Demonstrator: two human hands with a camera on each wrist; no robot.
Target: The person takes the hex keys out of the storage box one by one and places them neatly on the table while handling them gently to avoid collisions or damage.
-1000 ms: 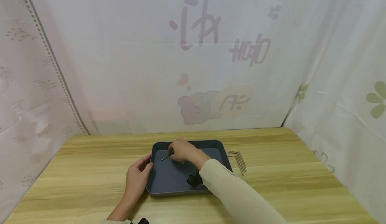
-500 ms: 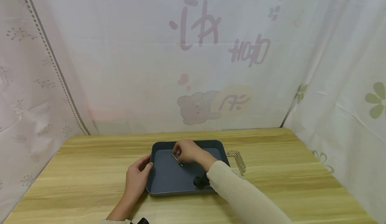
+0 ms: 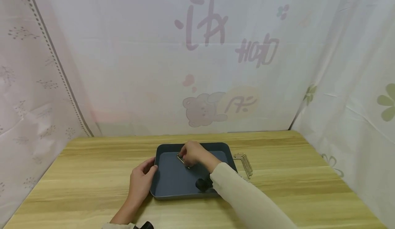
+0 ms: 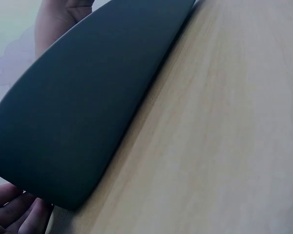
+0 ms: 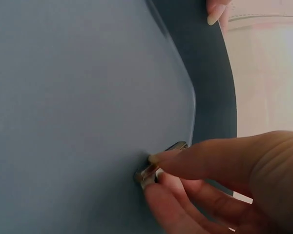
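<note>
A shallow dark blue-grey tray (image 3: 172, 181) sits on the wooden table. My left hand (image 3: 141, 180) grips its left wall, the thumb on the rim; the left wrist view shows curled fingers (image 4: 22, 212) at the tray's outer side. Over the tray's far half, my right hand (image 3: 194, 154) pinches a metal hex key (image 3: 181, 158) between thumb and fingers. Close up in the right wrist view, the hex key (image 5: 178, 146) is partly hidden by the fingers, low over the tray floor near a corner. Whether it touches the floor, I cannot tell.
Several L-shaped hex keys (image 3: 246, 165) lie nested on the table (image 3: 293, 181), just right of the tray. A black wrist camera (image 3: 202, 184) hangs below my right wrist. Printed white cloth (image 3: 139, 68) hangs behind and at both sides of the table.
My right hand has moved a little to the right inside the tray, and the hex key has turned from slanting down-left to slanting down-right. My left hand keeps its grip on the tray.
</note>
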